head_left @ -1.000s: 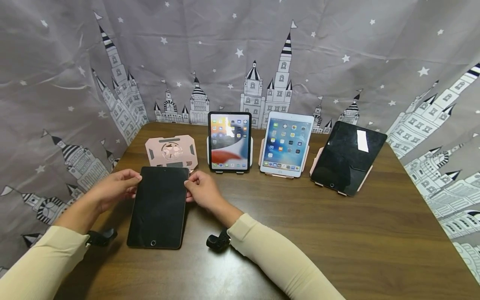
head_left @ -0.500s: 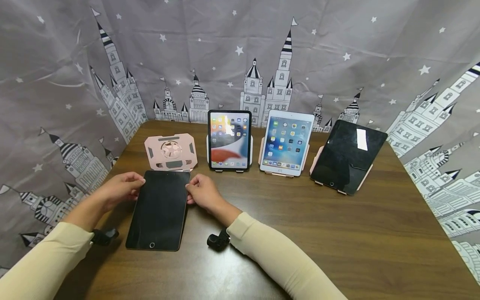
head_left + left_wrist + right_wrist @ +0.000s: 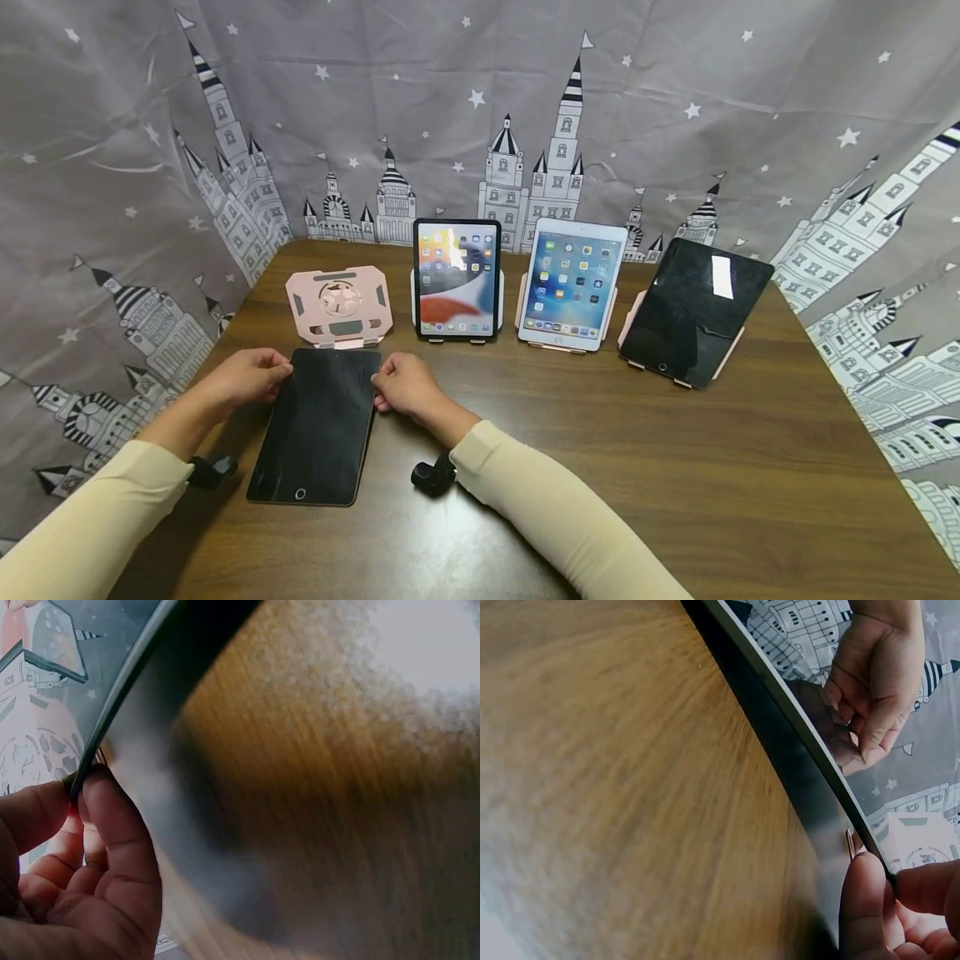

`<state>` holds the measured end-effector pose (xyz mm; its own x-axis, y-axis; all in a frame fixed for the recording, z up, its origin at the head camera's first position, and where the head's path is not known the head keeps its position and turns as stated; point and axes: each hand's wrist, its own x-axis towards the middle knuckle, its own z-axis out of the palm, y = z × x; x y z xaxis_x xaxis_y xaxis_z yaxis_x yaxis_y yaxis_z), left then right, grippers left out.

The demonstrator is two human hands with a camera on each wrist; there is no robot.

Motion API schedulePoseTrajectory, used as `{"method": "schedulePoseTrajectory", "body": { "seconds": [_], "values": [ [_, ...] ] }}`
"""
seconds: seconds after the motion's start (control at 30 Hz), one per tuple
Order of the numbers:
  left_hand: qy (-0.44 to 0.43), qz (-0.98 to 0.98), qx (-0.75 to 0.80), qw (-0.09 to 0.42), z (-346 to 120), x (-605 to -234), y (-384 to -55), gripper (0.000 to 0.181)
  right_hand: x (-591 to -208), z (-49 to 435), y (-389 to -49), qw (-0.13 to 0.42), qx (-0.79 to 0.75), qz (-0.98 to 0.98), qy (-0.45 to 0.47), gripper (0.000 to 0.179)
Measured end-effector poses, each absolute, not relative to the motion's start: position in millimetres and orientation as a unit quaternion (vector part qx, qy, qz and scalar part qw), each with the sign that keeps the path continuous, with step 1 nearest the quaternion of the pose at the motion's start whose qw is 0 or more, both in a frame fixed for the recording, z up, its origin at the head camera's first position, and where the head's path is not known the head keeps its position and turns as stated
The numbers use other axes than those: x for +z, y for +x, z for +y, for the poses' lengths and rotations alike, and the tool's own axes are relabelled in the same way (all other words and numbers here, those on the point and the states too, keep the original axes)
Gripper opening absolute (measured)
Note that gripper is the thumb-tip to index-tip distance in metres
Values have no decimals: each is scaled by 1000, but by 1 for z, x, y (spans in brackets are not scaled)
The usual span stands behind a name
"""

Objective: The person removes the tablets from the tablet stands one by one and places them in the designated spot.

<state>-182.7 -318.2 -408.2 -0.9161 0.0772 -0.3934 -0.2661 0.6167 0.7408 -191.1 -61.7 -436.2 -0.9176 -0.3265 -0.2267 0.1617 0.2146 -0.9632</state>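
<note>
Between the two hands is a black tablet (image 3: 318, 429) with a dark screen, its far end raised a little off the wooden table. My left hand (image 3: 255, 375) pinches its far left edge between thumb and fingers. At the far right edge my right hand (image 3: 407, 385) pinches it the same way. In the left wrist view the left fingers (image 3: 120, 832) grip the thin edge, and the right wrist view shows the right thumb and fingers (image 3: 866, 904) on the other edge. Just beyond the tablet stands a pink tablet stand (image 3: 340, 306) with cut-outs.
To the right stand a black-framed tablet (image 3: 458, 279) with a lit screen, a white tablet (image 3: 573, 285), also lit, and a dark tablet (image 3: 697, 312) set askew. Each leans on a stand. A grey castle-print curtain (image 3: 420, 100) hangs behind the table (image 3: 637, 467).
The hands have drawn the tablet's far end slightly toward the body and lower, uncovering the lower part of the pink stand. Both hands keep their pinch.
</note>
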Motion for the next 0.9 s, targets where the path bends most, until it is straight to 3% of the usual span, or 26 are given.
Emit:
{"method": "schedulePoseTrajectory", "body": {
  "seconds": [0.43,0.9],
  "values": [
    [-50,883,417,210,-321,-416,-185,23,-437,-62,-204,268,-575,772,-36,28],
    [-42,895,390,214,-325,-423,-189,24,-433,-64,-203,247,-549,798,-23,29]
  ]
}}
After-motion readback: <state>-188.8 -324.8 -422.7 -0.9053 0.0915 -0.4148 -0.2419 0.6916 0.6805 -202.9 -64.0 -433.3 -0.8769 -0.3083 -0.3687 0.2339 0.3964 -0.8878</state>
